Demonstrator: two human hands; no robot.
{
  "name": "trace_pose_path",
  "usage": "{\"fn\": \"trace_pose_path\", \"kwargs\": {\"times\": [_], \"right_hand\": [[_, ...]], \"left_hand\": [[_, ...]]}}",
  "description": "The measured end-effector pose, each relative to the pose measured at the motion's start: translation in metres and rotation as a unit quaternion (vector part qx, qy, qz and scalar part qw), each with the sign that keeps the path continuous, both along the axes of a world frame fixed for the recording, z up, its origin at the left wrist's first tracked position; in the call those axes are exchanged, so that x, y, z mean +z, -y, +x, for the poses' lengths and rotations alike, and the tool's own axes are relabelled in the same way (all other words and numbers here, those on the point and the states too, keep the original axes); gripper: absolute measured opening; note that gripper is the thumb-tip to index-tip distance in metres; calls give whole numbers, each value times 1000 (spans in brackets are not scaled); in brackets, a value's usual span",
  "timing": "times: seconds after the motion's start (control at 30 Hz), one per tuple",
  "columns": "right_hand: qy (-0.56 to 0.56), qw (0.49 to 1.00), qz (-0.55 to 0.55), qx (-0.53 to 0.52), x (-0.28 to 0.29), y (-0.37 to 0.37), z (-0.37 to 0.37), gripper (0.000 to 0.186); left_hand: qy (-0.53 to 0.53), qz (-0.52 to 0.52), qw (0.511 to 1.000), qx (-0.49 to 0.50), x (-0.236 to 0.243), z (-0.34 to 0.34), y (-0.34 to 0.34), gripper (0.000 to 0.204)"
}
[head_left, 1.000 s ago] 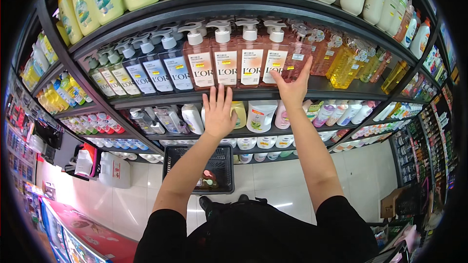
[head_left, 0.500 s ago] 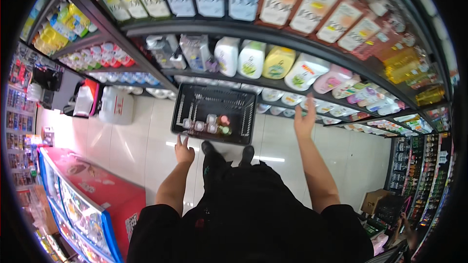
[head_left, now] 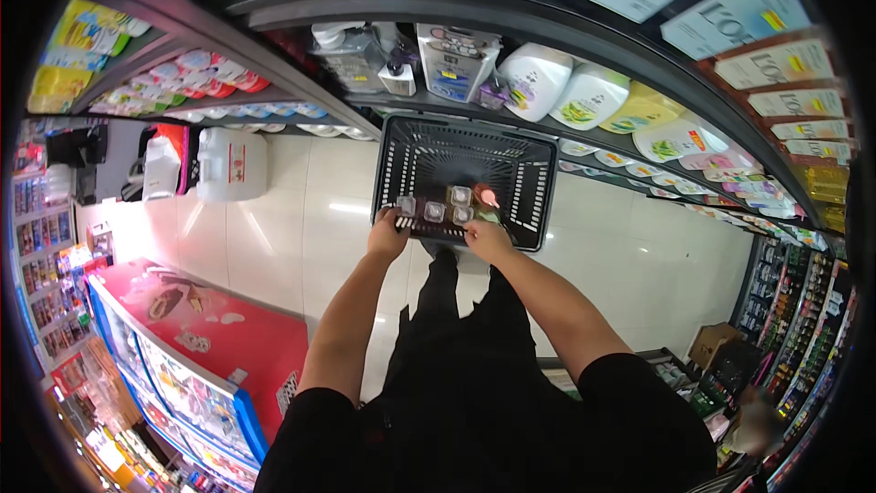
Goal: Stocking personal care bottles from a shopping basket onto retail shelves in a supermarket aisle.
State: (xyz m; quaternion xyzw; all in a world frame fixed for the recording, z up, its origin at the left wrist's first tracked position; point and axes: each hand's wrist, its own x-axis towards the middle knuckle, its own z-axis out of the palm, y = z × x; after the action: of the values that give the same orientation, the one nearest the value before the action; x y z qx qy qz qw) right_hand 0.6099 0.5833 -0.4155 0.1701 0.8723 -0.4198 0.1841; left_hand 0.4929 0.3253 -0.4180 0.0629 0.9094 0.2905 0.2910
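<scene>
A black plastic shopping basket is in front of me beside the shelf. My left hand has its fingers closed over the near rim, toward the left corner. Farther right on that rim, my right hand grips it too. Between and beyond the hands, several small clear-looking containers with squarish tops stand inside at the near end. Next to them is a small item with a pink top. Something green beside it is partly covered by the rim and my right hand.
Ahead, a dark shelf unit holds large pump bottles above and white and yellow bottles below. A white jerrycan stands on the tiled floor at left. A red-topped, blue-framed display cabinet is near left. A blurred person is at lower right.
Both hands have come in to the basket's near rim and closed on it; the right hand came from beside the shelf. The basket appears larger and farther right, and the view has shifted.
</scene>
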Motion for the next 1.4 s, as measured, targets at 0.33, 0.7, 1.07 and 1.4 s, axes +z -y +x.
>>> {"fn": "trace_pose_path", "kwargs": {"times": [0.33,0.7,1.07,1.4], "right_hand": [[-87,981,142,100,-47,59,-58,58],[10,962,211,176,-58,73,-95,37],[-135,981,-123,67,107,-43,-63,40],[-233,855,-413,-210,277,-167,-13,57]], "left_hand": [[-20,-140,963,-231,-35,-43,-23,55],[-6,-165,956,-243,-45,-52,-27,33],[-144,159,971,-108,128,-64,-9,45],[-23,471,873,121,277,-49,-74,39]]}}
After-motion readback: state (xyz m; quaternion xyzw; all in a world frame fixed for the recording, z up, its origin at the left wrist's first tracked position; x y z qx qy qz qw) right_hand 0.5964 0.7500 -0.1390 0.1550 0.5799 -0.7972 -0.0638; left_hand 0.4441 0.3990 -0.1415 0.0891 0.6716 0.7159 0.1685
